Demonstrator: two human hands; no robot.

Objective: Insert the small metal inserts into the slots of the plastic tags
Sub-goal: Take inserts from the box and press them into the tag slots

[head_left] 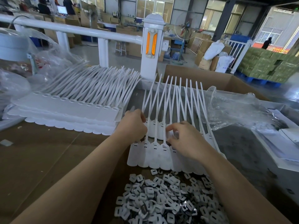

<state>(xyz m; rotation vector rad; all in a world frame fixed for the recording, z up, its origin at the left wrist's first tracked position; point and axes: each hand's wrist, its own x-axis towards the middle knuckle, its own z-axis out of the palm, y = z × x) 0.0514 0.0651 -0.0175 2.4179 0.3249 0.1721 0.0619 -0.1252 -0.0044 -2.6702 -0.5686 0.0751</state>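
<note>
Plastic tags (155, 157) under both hands, inserts (163, 199) near

- No text, label, brand, number or sign can be read anywhere in the head view.
- The white sack (224, 63) on the floor at the back carries a faint blue mark, too small to make out.
- The lit screen (62, 9) far off at the upper left is too blurred to show any words.
- The yellow sticker (114, 13) on a distant machine bears a dark symbol that cannot be made out.
- The plastic tags (155, 154) on the table show only slots, no print.
- The green-wrapped stack (267, 65) on the right shows no legible lettering.
</note>
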